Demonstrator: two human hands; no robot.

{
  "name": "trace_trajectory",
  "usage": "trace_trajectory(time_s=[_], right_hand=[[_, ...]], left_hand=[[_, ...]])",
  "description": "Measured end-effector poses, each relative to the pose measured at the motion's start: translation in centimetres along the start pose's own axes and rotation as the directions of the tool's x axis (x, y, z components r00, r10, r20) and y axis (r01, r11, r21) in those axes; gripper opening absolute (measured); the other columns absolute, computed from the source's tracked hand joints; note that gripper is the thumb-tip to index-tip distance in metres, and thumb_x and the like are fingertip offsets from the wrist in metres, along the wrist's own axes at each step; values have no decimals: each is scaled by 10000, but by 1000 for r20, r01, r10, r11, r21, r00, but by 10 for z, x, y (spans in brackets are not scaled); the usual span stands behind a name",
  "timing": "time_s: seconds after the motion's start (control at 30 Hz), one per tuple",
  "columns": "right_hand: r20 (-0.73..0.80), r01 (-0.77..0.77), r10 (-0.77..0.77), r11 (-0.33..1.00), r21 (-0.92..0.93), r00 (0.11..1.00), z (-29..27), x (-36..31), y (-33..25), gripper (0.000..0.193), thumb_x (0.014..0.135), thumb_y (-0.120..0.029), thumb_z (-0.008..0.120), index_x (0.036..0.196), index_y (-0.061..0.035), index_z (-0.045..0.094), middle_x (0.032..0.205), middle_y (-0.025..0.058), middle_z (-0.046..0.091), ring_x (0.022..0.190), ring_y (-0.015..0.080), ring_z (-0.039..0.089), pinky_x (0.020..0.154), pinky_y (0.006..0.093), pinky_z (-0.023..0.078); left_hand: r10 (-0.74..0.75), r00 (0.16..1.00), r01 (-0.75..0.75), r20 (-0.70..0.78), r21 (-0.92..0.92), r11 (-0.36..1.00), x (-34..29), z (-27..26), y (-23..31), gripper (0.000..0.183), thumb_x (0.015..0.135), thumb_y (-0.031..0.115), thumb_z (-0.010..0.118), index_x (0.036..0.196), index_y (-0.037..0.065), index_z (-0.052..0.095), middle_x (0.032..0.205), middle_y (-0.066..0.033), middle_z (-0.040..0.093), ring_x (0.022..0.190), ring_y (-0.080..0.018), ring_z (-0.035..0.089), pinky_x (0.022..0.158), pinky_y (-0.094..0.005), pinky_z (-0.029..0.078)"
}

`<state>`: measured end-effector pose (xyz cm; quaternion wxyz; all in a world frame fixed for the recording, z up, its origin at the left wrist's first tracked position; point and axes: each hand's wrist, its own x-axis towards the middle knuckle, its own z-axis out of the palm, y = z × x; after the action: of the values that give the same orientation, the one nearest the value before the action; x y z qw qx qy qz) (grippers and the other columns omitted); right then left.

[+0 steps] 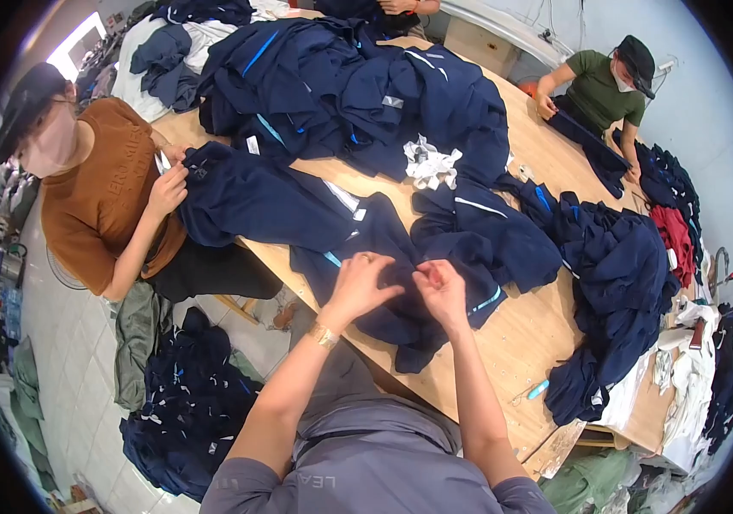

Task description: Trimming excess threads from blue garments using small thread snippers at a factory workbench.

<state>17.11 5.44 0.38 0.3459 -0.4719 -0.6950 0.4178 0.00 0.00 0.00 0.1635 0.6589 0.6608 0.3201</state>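
The left hand (pixel 356 289) is curved, with fingers and thumb apart. The right hand (pixel 443 295) curls in; I can't tell if it pinches anything. Below them, wrinkly dark blue cloth (pixel 390 330) lies on the smooth wood table (pixel 527 338).

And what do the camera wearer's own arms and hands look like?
The left hand and right hand are ungloved. A gold-coloured band, perhaps a watch or bracelet, circles the left wrist; the right wrist shows none. Short grey sleeves cover the upper arms, leaving both forearms uncovered.
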Motion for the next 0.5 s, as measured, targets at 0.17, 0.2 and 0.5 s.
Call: trace_trajectory(time_s=[0.17,0.2,0.5], right_hand=[[182,445,-408,850,-282,895,26,16,-1,127,702,-96,661,734,-4,579,866,100,621,912,301,556,730,368,456],[242,333,-268,896,-293,933,28,20,3,115,715,-97,668,783,-22,615,855,107,625,892,274,567,741,343,459],[260,-141,46,923,358,964,10,-7,-2,62,749,-14,681,791,12,644,779,34,636,727,97,568,688,242,440]], left_hand=[[-24,997,19,75,68,997,2,5,-11,467,645,338,753,1022,100,614,966,-126,607,953,-302,546,826,-398,430],[-19,999,15,44,80,997,0,2,-12,444,645,335,751,996,93,625,919,-133,618,895,-308,572,783,-394,461],[21,995,-11,102,-98,995,-19,0,-8,578,723,552,632,1032,64,606,924,-154,633,882,-328,606,729,-393,490]])
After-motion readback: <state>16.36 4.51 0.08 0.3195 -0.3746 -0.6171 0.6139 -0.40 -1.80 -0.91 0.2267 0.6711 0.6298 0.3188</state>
